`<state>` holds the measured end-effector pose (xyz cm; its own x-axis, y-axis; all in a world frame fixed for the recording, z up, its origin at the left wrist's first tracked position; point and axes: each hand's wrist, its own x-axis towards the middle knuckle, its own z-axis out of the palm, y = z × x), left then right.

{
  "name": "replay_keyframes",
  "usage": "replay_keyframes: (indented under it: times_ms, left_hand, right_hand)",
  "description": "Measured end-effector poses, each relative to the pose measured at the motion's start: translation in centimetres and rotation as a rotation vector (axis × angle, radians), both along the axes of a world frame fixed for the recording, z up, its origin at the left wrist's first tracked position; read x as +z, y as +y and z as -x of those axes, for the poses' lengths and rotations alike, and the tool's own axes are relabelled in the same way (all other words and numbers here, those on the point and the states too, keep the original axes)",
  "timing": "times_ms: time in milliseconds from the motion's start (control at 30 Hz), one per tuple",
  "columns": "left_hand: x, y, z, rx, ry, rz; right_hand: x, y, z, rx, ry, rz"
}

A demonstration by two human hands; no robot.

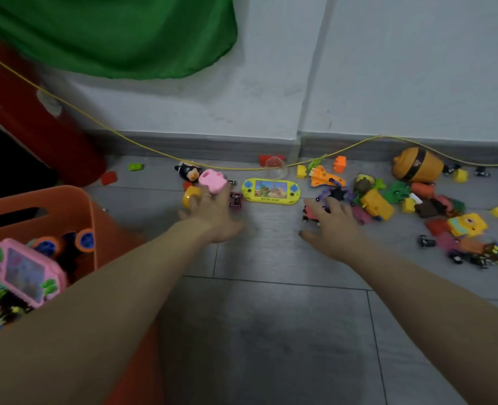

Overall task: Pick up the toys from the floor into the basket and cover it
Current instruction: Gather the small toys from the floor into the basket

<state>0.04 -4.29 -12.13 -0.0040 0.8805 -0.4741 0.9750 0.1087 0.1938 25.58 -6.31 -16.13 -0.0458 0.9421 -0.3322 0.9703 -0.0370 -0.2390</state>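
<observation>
An orange basket (66, 200) stands at the left, holding a pink water game (25, 273) and other toys. Toys lie scattered on the grey floor along the wall. My left hand (212, 217) reaches forward with its fingers straight, the fingertips at a pink toy (212, 179) and beside a yellow ring (189, 197). A small red car (236, 200) lies just right of it. My right hand (335, 226) is spread flat over a small red car (310, 214), close to a purple spider toy (334, 192). A yellow water game (271, 191) lies between the hands.
A dense pile of blocks, cars and figures (434, 206) lies at the right, with an orange barrel toy (417, 165) behind it. A yellow cord (154, 152) runs along the wall. A red plastic object (37, 127) and green cloth (110, 33) are at the upper left.
</observation>
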Motion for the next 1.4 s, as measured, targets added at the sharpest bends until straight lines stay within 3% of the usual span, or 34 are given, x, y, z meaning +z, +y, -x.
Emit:
replay_keyframes:
  times_ms: [133, 300, 633, 767, 900, 1000, 1200, 1400]
  left_hand:
    - [-1.5, 2.1, 3.1, 0.121, 0.066, -0.059]
    - [-3.8, 2.2, 3.4, 0.236, -0.187, -0.008]
    - [-5.7, 2.2, 0.3, 0.059, -0.123, -0.211]
    - [-5.8, 2.7, 0.1, -0.008, -0.126, -0.263]
    - [-5.5, 3.0, -0.2, -0.002, -0.184, -0.197]
    - [-5.8, 3.0, -0.5, -0.05, -0.107, -0.124]
    - [-6.3, 2.5, -0.8, -0.121, -0.017, -0.171]
    - [-5.9, 1.6, -1.7, -0.195, 0.024, -0.232]
  right_hand:
    - [-1.4, 0.6, 0.4, 0.107, -0.124, -0.12]
    - [-3.5, -0.5, 0.9, 0.16, -0.184, -0.308]
    - [-2.5, 0.8, -0.3, 0.029, 0.164, -0.525]
    - [0.6, 4.3, -2.4, -0.032, 0.146, -0.669]
    - [0.1, 6.6, -4.8, -0.065, 0.04, -0.345]
    - [-1.2, 6.6, -4.8, -0.094, 0.021, -0.147]
    - [-1.2, 6.1, -3.0, 0.054, 0.012, -0.069]
    - [-1.7, 3.5, -1.2, 0.04, 0.069, -0.135]
